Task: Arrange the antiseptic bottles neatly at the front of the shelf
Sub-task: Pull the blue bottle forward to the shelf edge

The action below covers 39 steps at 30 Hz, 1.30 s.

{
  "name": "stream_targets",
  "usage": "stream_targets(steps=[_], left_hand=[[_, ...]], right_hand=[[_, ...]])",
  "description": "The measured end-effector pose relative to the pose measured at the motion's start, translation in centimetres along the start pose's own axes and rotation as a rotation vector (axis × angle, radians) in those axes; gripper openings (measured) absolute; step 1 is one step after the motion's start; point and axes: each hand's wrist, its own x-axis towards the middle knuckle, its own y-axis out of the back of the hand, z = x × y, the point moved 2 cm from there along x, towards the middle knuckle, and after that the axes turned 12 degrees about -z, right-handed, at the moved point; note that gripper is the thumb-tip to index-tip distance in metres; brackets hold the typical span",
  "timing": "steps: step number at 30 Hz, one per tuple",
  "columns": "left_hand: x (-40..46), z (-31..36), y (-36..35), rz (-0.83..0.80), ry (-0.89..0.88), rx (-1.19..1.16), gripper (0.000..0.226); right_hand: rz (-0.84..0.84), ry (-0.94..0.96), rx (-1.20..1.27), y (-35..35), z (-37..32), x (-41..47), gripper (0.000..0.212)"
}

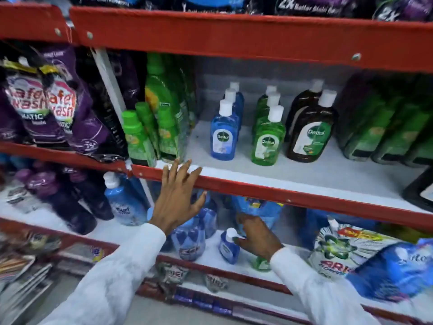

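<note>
On the middle shelf (304, 181) stand three rows of antiseptic bottles, set back from the front edge: blue ones (223, 134), green ones (268, 139) and brown ones (310, 134). My left hand (179, 198) is spread open, its fingertips resting on the red front rail of that shelf. My right hand (256, 238) is down on the lower shelf, fingers curled beside a small blue antiseptic bottle (229, 246); a small green bottle (260, 263) shows just under the wrist. Whether the hand grips either bottle is unclear.
Green-capped bottles (138, 137) crowd the left of the middle shelf, dark green packs (384, 127) the right. Purple detergent pouches (46, 109) hang at far left. The lower shelf holds blue detergent bottles (124, 202), a detergent bag (335, 249) and blue pouches (398, 270).
</note>
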Motion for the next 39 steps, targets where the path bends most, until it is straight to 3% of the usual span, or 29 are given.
stream_targets(steps=[5,11,18,22,27,33,39], left_hand=[[0.0,-0.4,-0.6,-0.011,-0.017,0.025,0.066],[-0.4,-1.0,-0.4,-0.023,-0.058,-0.032,0.067],[-0.8,-3.0,-0.2,0.006,-0.073,-0.118,0.072],[-0.9,-2.7,-0.3,0.023,-0.048,-0.18,0.076],[-1.1,-2.0,-0.3,0.047,-0.026,-0.246,0.079],[-1.3,-2.2,-0.3,0.04,-0.035,-0.238,0.082],[-1.1,-2.4,-0.6,0.033,-0.033,-0.245,0.084]], right_hand=[[-0.094,-0.133,0.09,-3.5,0.3,1.8,0.035],[0.019,-0.186,0.205,-3.5,-0.1,1.1,0.032],[0.243,-0.021,0.319,7.7,-5.4,-3.2,0.044],[0.342,0.163,0.52,15.5,-9.5,-5.1,0.046],[0.44,0.291,0.453,21.7,-13.4,-3.7,0.046],[0.318,0.204,0.196,21.7,-14.5,2.1,0.037],[0.199,0.13,0.231,20.9,-12.9,5.7,0.065]])
